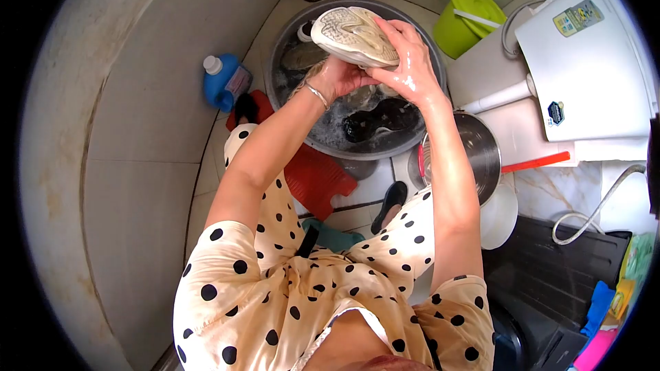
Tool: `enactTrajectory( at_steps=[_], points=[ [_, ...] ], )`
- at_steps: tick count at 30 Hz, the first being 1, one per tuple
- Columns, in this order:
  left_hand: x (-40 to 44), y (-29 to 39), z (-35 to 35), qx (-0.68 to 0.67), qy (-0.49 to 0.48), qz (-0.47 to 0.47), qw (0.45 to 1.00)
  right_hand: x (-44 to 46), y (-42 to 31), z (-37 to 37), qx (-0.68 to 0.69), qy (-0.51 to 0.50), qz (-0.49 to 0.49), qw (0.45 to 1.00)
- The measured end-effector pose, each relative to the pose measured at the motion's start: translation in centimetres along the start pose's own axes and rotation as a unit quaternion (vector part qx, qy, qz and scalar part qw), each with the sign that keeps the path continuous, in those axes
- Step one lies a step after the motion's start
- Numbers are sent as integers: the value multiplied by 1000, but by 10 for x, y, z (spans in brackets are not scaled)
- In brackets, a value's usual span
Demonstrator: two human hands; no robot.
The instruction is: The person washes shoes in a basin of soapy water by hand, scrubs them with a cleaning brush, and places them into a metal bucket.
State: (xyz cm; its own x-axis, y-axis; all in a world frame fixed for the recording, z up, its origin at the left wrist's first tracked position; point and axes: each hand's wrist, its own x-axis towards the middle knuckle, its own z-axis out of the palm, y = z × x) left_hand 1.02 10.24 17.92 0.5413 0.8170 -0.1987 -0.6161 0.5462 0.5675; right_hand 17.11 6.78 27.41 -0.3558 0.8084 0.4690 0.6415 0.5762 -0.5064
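My left hand (344,77), with a bracelet at the wrist, is closed under a wet, pale sneaker (350,33). My right hand (412,62) grips the same sneaker at its right end, with suds on the skin. The sneaker is held above a large grey basin (278,99), its patterned sole facing up towards me. Foamy water fills the basin. A dark shoe (381,120) lies in the water on the right side, and another shoe (302,56) lies at the left, partly hidden. Other pale items under my hands cannot be made out.
A blue bottle with a white cap (230,82) stands at the left wall. A lime-green bucket (457,31) is at the back right, near a white appliance (584,62). A metal pot (478,154) and white bowl (500,216) sit right. Something red (316,175) lies before the basin.
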Motion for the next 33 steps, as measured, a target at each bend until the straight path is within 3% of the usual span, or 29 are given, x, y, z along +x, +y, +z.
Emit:
enactTrajectory(
  at_steps=[2, 24, 29, 33],
  points=[
    [0, -3, 5, -2, 33, 1, 999, -2, 1, -1, 2, 1, 0, 1000],
    [-8, -10, -1, 51, 26, -37, 998, -13, 9, -1, 25, -15, 35, 999],
    [-7, -26, 16, 48, 61, -72, 994, -33, 34, -21, 130, -8, 77, 989],
    [-4, -47, 36, 39, 30, -99, 994, -61, 43, -63, 238, -6, 162, 958]
  ],
)
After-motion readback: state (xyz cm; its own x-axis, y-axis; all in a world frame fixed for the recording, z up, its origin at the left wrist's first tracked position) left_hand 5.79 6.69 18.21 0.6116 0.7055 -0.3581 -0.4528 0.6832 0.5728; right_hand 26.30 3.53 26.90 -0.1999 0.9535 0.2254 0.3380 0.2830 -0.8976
